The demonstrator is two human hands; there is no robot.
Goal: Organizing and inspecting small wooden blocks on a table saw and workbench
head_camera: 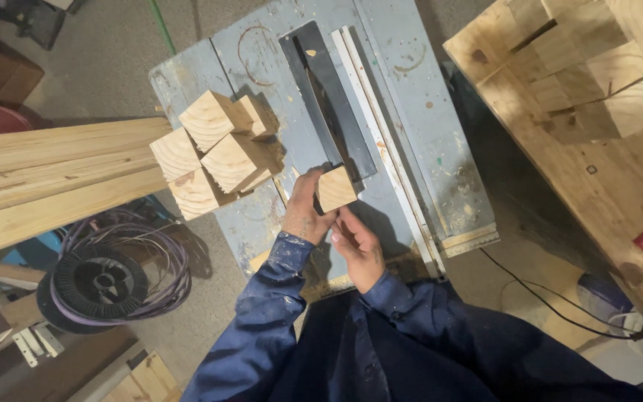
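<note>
On a worn grey-blue saw table [418, 97], my left hand [303, 208] grips a small cut wooden block [335, 189] by its left side. My right hand [357, 246] is just below the block, fingertips touching its lower edge. The block sits beside the black blade insert [329, 97] in the table top. Both sleeves are dark blue and speckled with paint.
Several long timber beams [210, 152] reach in from the left, their cut ends resting on the table's left side. A pile of cut wooden blocks [597, 82] lies on a wooden surface at the right. A black wire spool [102, 283] sits on the floor at the left. A black cable [552, 305] runs at the lower right.
</note>
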